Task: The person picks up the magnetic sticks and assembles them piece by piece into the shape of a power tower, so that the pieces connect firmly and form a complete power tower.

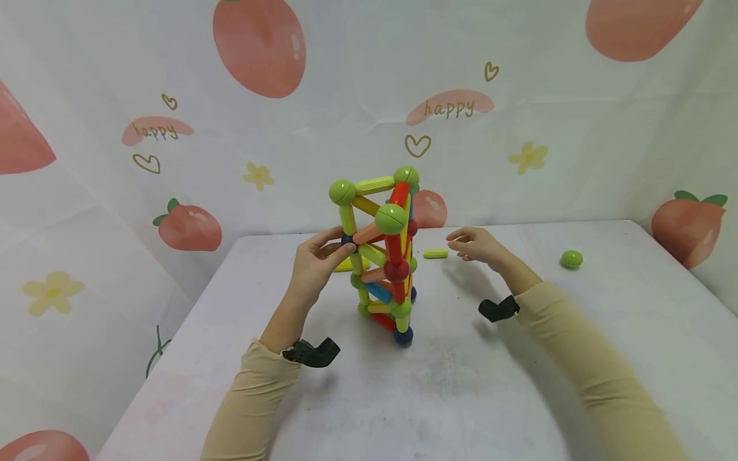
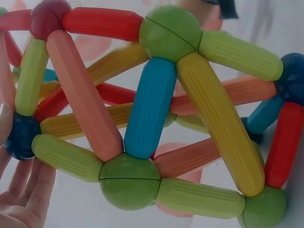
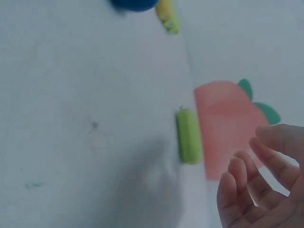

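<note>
A tall tower (image 1: 396,270) of coloured magnetic sticks and balls stands upright on the white table. Green balls cap its three top corners. My left hand (image 1: 314,264) pinches a dark blue ball (image 1: 348,241) on the tower's left side, thumb in front and fingers behind. The left wrist view shows that hand (image 2: 26,194) at the blue ball (image 2: 23,136), beside the tower's sticks. Over the table to the right, my right hand (image 1: 477,246) holds nothing, its fingers loosely bent. Just left of it lies a yellow-green stick (image 1: 435,254), also in the right wrist view (image 3: 189,136).
Further right on the table (image 1: 490,397) sits a loose green ball (image 1: 572,258). Yellow pieces (image 1: 346,265) lie behind the tower, partly hidden by it and the left hand. A printed cloth backdrop (image 1: 346,121) rises right behind the table's far edge.
</note>
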`<action>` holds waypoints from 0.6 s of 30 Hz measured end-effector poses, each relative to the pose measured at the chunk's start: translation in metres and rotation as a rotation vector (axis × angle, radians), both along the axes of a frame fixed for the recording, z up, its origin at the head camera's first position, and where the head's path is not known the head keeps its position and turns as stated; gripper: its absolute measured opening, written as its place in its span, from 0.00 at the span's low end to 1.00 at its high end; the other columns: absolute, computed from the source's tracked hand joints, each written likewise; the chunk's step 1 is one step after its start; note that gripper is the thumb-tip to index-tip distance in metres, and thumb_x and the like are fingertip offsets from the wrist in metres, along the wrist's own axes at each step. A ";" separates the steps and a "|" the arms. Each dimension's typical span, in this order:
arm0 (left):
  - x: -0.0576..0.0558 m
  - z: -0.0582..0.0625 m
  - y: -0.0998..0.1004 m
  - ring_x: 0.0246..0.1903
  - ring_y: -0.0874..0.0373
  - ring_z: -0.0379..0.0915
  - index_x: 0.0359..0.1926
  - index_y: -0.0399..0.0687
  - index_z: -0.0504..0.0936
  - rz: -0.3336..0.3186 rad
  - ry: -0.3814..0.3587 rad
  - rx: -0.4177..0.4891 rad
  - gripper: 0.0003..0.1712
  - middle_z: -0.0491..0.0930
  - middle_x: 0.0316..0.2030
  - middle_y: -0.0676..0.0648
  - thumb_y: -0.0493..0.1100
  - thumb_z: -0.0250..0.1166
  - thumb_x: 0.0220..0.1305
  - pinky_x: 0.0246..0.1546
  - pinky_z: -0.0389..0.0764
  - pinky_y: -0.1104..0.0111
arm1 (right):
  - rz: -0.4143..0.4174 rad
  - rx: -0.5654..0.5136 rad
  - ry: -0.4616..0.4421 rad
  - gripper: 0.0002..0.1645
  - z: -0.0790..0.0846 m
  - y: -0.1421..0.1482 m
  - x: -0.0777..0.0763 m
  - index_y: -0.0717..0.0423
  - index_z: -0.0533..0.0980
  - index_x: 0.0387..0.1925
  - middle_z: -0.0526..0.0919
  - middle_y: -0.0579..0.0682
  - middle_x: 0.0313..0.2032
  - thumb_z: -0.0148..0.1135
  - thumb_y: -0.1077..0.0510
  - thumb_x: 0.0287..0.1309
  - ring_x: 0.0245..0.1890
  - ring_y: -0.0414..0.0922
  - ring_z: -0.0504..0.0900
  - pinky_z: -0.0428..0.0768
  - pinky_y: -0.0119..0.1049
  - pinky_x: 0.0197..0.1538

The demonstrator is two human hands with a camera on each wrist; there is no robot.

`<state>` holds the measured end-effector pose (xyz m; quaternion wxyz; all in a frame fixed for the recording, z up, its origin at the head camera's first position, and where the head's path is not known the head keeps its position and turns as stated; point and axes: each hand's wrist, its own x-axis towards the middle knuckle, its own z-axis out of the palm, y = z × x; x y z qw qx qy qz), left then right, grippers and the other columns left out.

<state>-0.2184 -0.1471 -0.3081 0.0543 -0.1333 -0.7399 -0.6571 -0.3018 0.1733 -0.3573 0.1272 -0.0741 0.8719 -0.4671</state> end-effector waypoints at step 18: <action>0.004 -0.003 -0.004 0.36 0.68 0.75 0.43 0.50 0.77 -0.034 0.005 0.083 0.14 0.73 0.41 0.58 0.31 0.62 0.58 0.44 0.78 0.76 | -0.060 0.096 -0.049 0.28 -0.039 -0.011 -0.017 0.62 0.65 0.62 0.71 0.66 0.55 0.56 0.58 0.61 0.30 0.37 0.73 0.73 0.23 0.32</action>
